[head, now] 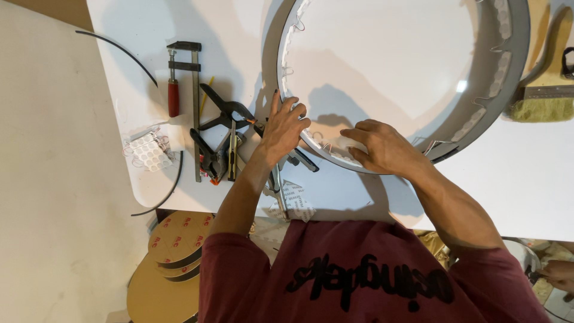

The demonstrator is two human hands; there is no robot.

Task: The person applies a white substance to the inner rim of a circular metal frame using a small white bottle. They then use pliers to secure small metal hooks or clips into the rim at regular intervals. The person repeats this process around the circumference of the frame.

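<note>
Ring [513, 66] — large, grey, round, lying flat on the white bench [508, 173], upper centre to right. Inner wall lined with white dotted modules [501, 81] joined by thin wire loops. Near arc of ring under both hands.

Left hand [282, 127] — on ring's near left edge, fingers slightly spread and curled over the rim, pressing on it; whether anything is pinched cannot be told.

Right hand [382, 146] — on ring's near inner edge, fingers bent and close together, tips down on the module strip; thumb hidden, grip cannot be told.

Just left of left hand — black spring clamps [224, 113], overlapping, with orange tips; a yellow-handled tool among them. Further left — bar clamp [194, 107], red handle, lying upright along the bench. Beside it, near bench edge — loose bundle of white modules [146, 151] with wires. Black cable [173, 185] curving along the bench's left edge.

Below left forearm — printed backing sheet [297, 200], small metal tool partly hidden.

Far right — brush [547, 98], wooden handle, pale bristles, touching ring's outer side.

Under bench, lower left — stacked brown discs [179, 239]. Dark red sleeves at bottom.
</note>
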